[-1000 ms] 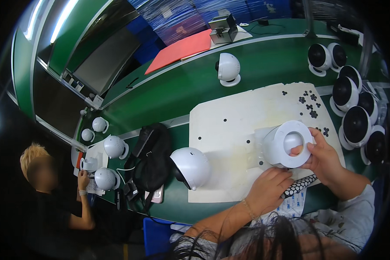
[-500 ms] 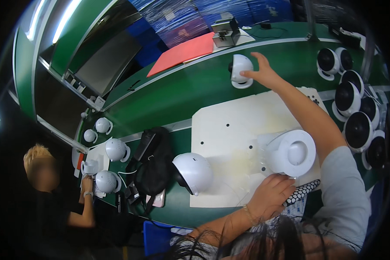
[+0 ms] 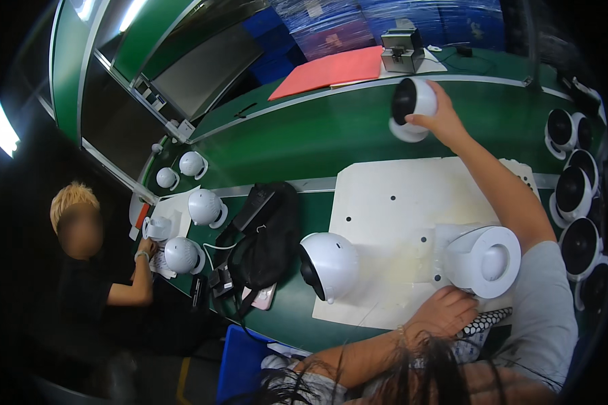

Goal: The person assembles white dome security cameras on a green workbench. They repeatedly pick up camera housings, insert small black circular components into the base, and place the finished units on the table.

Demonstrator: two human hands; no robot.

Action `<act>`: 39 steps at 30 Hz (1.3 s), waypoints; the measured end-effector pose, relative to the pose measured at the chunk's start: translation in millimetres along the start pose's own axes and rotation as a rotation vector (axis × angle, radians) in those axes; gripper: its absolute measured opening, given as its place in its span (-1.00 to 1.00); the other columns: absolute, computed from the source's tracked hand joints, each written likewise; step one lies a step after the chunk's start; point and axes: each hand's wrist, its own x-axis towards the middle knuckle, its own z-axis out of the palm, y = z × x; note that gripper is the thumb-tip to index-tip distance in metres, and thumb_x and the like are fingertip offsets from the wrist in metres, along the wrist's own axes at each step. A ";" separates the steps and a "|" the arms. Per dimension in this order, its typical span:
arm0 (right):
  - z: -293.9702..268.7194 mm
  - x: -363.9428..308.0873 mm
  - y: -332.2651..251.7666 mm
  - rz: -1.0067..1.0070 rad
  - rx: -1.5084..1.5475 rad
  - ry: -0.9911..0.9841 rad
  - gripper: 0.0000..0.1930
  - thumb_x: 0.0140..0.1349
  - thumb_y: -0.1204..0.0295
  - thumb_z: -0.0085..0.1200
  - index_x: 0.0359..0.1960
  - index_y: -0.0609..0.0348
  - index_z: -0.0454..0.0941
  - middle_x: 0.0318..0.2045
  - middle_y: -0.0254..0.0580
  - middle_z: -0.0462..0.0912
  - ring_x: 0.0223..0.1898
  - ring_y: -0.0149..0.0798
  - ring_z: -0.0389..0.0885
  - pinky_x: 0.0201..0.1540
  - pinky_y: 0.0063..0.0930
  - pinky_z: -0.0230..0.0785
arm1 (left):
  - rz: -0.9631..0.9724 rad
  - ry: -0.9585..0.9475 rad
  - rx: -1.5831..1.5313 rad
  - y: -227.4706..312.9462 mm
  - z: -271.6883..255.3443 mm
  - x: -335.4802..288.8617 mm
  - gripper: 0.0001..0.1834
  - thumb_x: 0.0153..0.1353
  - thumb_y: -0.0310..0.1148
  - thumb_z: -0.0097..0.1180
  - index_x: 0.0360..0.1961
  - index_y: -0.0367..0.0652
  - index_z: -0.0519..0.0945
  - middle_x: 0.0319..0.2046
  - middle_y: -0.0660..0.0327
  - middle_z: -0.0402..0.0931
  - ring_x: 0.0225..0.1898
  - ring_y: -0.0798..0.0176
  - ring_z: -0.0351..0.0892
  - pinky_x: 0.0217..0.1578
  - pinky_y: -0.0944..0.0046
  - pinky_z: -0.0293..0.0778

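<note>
The right hand (image 3: 444,116) grasps a black-faced camera (image 3: 422,101) at the far side, beyond the white board (image 3: 371,185), while the left hand (image 3: 446,312), its grip unclear, lies just near of a white housing (image 3: 471,266) on the right.

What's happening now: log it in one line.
right hand: gripping black-faced white device | left hand: beside ringed white housing | rest: black bag on green table

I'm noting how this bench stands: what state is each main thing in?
Black-faced white unit: gripped by the right hand
Left hand: near the ring-ended white housing
Ring-ended white housing: set down, ring exposed
Large white unit: dark face turned left
Black bag: lying down; open or closed unclear
Red sheet: lying flat
</note>
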 end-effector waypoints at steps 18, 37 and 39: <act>-80.2 -110.0 -120.0 -0.164 -0.005 -0.374 -0.68 0.06 0.39 0.09 -0.13 0.20 0.45 -0.29 -0.19 0.52 -0.27 -0.31 0.49 -0.21 -0.43 0.34 | -0.016 -0.032 -0.078 0.1 -3.3 3.0 -0.59 -0.31 -0.50 0.05 -0.27 -0.21 0.47 -0.19 0.15 0.43 -0.13 0.11 0.34 -0.09 0.17 0.23; -150.0 -208.7 -93.8 0.442 0.191 -0.556 -0.58 0.23 0.24 -0.13 0.10 0.12 0.29 -0.40 -0.27 0.52 -0.58 -0.55 0.38 -0.56 -0.68 0.27 | -0.345 -0.009 -0.304 19.0 -19.4 15.9 -0.69 -0.11 -0.50 0.19 -0.24 -0.23 0.54 -0.37 0.12 0.53 -0.34 0.15 0.51 -0.28 0.29 0.41; -153.6 -206.2 -86.8 0.460 0.283 -0.592 -0.56 0.22 0.23 -0.11 0.11 0.13 0.28 -0.43 -0.30 0.51 -0.64 -0.58 0.33 -0.58 -0.69 0.24 | -0.554 0.020 -0.447 23.4 -21.2 12.3 -0.73 -0.05 -0.47 0.19 -0.25 -0.23 0.55 -0.36 0.13 0.54 -0.35 0.27 0.52 -0.29 0.36 0.41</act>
